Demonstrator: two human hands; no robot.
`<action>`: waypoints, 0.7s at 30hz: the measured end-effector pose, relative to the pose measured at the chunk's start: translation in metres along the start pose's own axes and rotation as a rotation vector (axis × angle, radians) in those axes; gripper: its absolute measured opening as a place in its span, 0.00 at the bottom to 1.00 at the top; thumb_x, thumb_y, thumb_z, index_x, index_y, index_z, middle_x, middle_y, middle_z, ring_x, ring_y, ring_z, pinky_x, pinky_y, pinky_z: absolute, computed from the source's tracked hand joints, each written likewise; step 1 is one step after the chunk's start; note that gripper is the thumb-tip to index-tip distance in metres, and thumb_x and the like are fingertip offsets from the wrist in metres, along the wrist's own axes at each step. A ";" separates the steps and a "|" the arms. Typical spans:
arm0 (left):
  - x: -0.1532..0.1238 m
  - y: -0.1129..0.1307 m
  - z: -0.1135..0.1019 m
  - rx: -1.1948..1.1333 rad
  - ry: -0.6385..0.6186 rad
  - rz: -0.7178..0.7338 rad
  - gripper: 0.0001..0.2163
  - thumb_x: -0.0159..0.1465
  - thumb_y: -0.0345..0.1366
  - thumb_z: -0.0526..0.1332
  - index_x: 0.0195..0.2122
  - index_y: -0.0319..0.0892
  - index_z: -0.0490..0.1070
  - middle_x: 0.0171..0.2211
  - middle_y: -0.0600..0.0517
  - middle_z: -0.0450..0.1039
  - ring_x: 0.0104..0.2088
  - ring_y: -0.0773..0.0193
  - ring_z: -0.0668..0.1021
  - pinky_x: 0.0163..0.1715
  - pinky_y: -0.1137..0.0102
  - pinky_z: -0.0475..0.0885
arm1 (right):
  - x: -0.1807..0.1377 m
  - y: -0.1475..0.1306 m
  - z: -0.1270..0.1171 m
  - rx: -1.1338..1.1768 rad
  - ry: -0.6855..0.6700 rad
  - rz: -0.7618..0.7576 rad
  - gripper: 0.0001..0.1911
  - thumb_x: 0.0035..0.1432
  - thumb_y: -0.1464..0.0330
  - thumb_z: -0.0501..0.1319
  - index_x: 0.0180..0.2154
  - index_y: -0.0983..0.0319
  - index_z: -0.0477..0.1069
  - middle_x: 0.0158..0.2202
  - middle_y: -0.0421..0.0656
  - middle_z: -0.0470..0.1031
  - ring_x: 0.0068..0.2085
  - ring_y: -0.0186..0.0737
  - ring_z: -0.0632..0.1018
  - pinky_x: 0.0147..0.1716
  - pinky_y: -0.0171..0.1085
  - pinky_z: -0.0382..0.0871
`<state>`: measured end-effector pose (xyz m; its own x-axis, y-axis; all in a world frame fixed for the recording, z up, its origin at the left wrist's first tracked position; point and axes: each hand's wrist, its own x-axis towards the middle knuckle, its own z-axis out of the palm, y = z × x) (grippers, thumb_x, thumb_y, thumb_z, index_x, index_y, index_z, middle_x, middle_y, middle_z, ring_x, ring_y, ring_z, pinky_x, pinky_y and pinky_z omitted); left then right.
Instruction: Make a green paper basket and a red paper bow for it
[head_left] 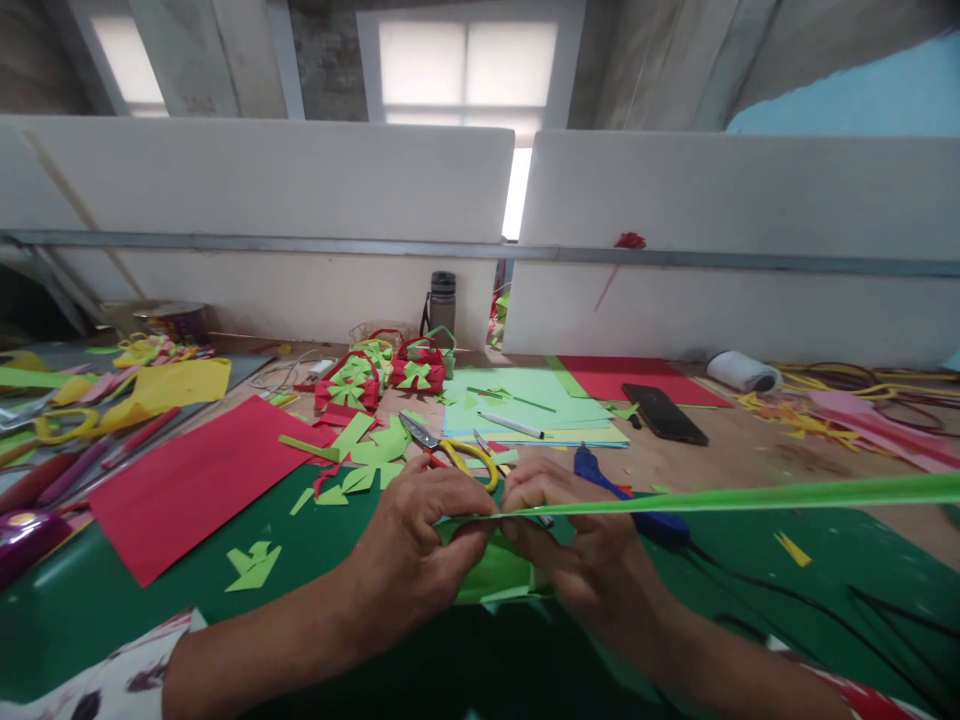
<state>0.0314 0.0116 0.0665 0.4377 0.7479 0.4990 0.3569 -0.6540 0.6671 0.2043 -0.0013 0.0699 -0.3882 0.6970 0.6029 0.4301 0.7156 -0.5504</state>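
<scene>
**Green strip pinched at one end, most of its length unworked**

Just above the near edge of the surface point(150, 600), the left hand point(409, 545) and right hand point(577, 540) meet. Each pinches the near end of a long green paper strip point(750, 496) between thumb and fingertips. A folded green paper point(495, 575) lies just under them.

The rest of the strip runs flat and uncreased off to the right, so the folding looks barely begun. Just beyond the hands lie yellow-handled scissors point(450, 450), cut green scraps point(367, 455) and what may be a blue glue gun point(630, 500).

To the left lies a red sheet point(195, 480). Farther back stand several finished-looking red-and-green paper pieces point(375, 375), beside light green sheets point(525, 405) and a phone point(664, 412).
</scene>
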 end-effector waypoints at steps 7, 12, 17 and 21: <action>0.000 0.004 -0.002 -0.056 -0.027 -0.016 0.09 0.59 0.27 0.56 0.27 0.39 0.75 0.26 0.52 0.74 0.29 0.67 0.73 0.37 0.71 0.66 | -0.001 -0.002 0.000 0.040 -0.009 0.021 0.08 0.60 0.76 0.52 0.31 0.59 0.65 0.31 0.39 0.68 0.36 0.37 0.71 0.40 0.38 0.66; 0.002 0.002 -0.002 -0.047 -0.029 -0.022 0.08 0.58 0.26 0.55 0.29 0.39 0.75 0.26 0.51 0.74 0.28 0.66 0.73 0.32 0.73 0.65 | 0.000 -0.003 0.000 0.042 -0.013 0.040 0.10 0.62 0.74 0.50 0.30 0.59 0.65 0.30 0.39 0.68 0.34 0.37 0.71 0.38 0.38 0.67; 0.005 0.001 0.000 0.015 0.044 0.038 0.06 0.58 0.27 0.58 0.27 0.40 0.72 0.26 0.53 0.75 0.29 0.65 0.74 0.41 0.67 0.64 | 0.001 -0.003 -0.002 0.017 -0.003 0.025 0.09 0.61 0.73 0.52 0.29 0.59 0.64 0.30 0.40 0.70 0.34 0.37 0.72 0.38 0.38 0.67; 0.007 0.000 0.003 0.026 0.018 0.092 0.07 0.59 0.26 0.57 0.25 0.41 0.70 0.26 0.53 0.75 0.29 0.67 0.74 0.43 0.66 0.63 | 0.001 -0.001 -0.004 0.028 -0.050 0.069 0.08 0.60 0.73 0.52 0.30 0.59 0.64 0.31 0.40 0.70 0.35 0.37 0.72 0.37 0.38 0.68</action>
<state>0.0367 0.0166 0.0679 0.4548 0.6861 0.5678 0.3368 -0.7227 0.6035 0.2066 -0.0016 0.0730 -0.3985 0.7456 0.5341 0.4345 0.6663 -0.6060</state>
